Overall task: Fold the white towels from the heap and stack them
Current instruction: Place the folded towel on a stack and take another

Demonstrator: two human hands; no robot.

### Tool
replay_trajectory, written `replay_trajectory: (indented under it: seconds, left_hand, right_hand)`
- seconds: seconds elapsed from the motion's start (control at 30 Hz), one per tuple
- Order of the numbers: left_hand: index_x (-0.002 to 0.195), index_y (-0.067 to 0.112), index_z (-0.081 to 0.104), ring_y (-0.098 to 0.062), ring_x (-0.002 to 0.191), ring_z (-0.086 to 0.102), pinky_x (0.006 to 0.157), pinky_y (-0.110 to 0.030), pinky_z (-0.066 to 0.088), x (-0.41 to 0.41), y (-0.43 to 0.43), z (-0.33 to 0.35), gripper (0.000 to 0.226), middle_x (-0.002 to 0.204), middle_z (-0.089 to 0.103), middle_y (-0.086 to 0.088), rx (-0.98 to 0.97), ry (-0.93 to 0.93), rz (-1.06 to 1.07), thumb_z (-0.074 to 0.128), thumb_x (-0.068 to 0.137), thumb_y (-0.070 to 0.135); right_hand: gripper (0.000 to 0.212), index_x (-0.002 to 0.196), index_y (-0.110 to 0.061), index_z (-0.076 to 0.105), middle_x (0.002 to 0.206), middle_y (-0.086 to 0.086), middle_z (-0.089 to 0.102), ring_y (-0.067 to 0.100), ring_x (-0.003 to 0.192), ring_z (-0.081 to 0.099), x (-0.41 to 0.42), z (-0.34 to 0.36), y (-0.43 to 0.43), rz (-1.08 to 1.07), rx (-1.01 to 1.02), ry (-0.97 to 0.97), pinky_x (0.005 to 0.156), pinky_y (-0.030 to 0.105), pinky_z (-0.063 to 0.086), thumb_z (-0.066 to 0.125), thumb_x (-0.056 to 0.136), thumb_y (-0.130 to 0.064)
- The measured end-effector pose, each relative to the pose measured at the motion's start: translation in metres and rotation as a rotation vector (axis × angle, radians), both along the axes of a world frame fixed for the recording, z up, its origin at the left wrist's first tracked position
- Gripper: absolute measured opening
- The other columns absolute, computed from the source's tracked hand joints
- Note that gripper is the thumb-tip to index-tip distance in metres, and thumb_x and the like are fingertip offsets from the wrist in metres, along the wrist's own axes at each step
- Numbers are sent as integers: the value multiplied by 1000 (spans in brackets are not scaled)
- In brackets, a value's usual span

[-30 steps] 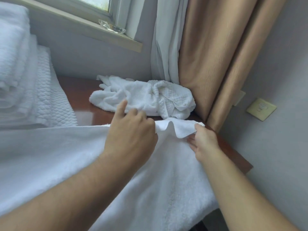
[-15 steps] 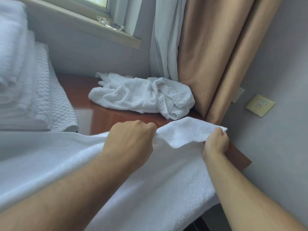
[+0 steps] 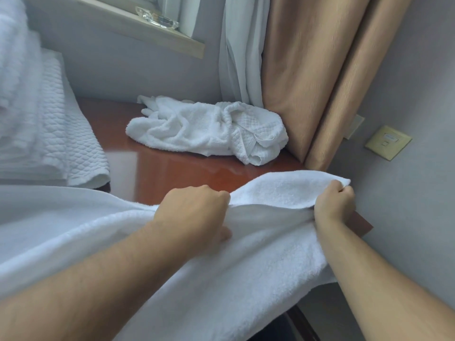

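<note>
Left grip (image 3: 194, 212) clamped on white towel (image 3: 270, 254) edge, right grip (image 3: 334, 205) clamped on its corner, crumpled heap (image 3: 204, 131) behind on tabletop (image 3: 172, 171), stack (image 3: 29, 124) at left

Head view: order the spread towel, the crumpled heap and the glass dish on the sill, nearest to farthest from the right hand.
1. Spread towel: in the right hand's grip.
2. Crumpled heap: behind, on the table.
3. Glass dish: far back, on the windowsill.
</note>
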State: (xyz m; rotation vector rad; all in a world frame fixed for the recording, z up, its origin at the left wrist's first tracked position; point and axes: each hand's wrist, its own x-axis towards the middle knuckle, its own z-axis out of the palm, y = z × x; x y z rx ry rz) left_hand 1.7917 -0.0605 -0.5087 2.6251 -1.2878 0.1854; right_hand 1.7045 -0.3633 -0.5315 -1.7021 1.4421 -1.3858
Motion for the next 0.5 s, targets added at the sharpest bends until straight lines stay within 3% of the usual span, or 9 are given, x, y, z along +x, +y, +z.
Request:
replay_trajectory:
  seconds: [0.07, 0.13, 0.23, 0.3, 0.4, 0.5]
  left_hand:
    - [91, 25, 46, -28, 62, 46, 49, -30, 27, -1, 1, 3, 18, 70, 46, 4, -94, -98, 2, 61, 87, 34]
    - [93, 25, 45, -30, 57, 44, 46, -30, 23, -3, 2, 11, 14, 66, 47, 3, -191, -153, 75, 57, 84, 23]
    - [88, 24, 42, -27, 53, 39, 45, -30, 18, -6, 3, 15, 13, 62, 39, 3, -234, -169, 146, 54, 86, 22]
    - [87, 24, 42, -25, 64, 42, 48, -31, 26, -10, 0, 9, 11, 73, 38, 4, -240, -158, 90, 52, 90, 23]
    - [91, 24, 41, -24, 85, 44, 58, -37, 41, -18, -4, -5, 10, 96, 37, 3, -248, -78, -55, 48, 97, 29]
    - [90, 25, 28, -24, 82, 50, 61, -35, 37, -18, -8, -17, 29, 89, 36, 5, -89, -99, -93, 50, 98, 42]
  right_hand:
    - [38, 114, 3, 59, 122, 25, 63, 40, 109, 56, -2, 2, 0, -39, 12, -57, 77, 31, 28, 34, 101, -21]
    - [39, 116, 7, 57, 126, 30, 60, 44, 113, 55, -2, 1, 0, -56, -42, 42, 73, 34, 24, 33, 104, -22]
    - [44, 122, 3, 58, 127, 28, 60, 44, 115, 55, -4, -4, 1, 68, -29, 314, 78, 38, 30, 30, 106, -28]
    - [48, 128, 0, 57, 131, 24, 59, 43, 120, 54, -6, -6, 1, 128, 27, 384, 87, 42, 38, 28, 106, -31]
    - [45, 120, 0, 60, 119, 19, 62, 37, 109, 55, -8, -12, 2, 220, 42, 354, 84, 38, 35, 31, 106, -32]
    - [40, 105, -7, 61, 97, 5, 62, 26, 91, 54, -9, -11, 1, 323, 86, 282, 80, 36, 37, 36, 104, -38]
